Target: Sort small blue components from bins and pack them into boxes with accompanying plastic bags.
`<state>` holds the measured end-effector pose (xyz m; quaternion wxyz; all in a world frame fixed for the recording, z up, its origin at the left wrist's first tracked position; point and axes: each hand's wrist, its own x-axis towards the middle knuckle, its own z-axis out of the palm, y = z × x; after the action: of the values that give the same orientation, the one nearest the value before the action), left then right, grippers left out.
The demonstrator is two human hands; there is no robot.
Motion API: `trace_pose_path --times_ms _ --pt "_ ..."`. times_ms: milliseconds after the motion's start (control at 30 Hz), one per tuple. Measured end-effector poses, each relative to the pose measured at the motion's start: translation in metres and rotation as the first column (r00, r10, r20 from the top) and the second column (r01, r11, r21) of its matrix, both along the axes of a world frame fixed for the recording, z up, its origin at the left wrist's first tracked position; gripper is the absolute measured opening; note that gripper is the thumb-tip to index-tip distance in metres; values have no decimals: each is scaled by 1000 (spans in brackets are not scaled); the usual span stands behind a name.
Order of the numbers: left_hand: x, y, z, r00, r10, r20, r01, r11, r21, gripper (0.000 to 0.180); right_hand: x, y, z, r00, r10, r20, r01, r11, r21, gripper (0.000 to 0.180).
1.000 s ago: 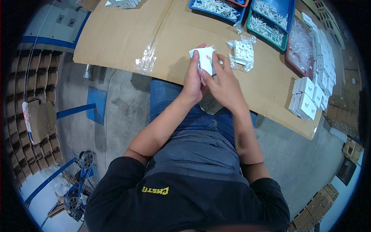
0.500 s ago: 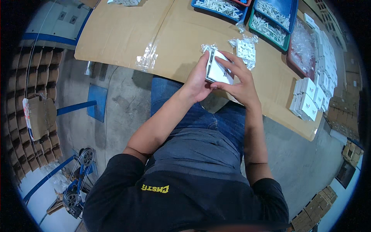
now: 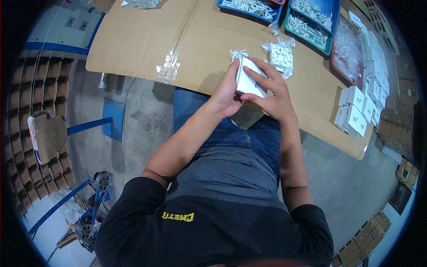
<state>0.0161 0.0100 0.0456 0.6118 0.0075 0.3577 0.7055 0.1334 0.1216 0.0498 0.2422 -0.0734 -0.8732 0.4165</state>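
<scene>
Both of my hands hold a small white box [image 3: 250, 81] just above the near edge of the cardboard-covered table [image 3: 142, 40]. My left hand [image 3: 227, 89] grips its left side, fingers curled up along the edge. My right hand [image 3: 272, 91] wraps over its right side and top with the fingers spread. Just beyond the box lie a clear bag of white parts [image 3: 281, 55] and a crumpled piece of clear plastic [image 3: 236, 54].
Blue and green trays of white parts [image 3: 307, 24] sit at the table's far side, a reddish tray [image 3: 349, 51] to their right. Stacked small white boxes [image 3: 356, 111] stand near the right edge. A clear bag [image 3: 167, 66] lies left. Cardboard stacks [image 3: 26, 111] line the floor at left.
The white box has been turned and lifted slightly to the right in both hands; my right hand's fingers now lie spread over its top.
</scene>
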Motion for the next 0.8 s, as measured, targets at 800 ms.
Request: trace_pose_path --times_ms 800 --pt "5 -21 10 981 -118 -156 123 992 24 54 9 -7 29 999 48 21 -48 999 -6 63"
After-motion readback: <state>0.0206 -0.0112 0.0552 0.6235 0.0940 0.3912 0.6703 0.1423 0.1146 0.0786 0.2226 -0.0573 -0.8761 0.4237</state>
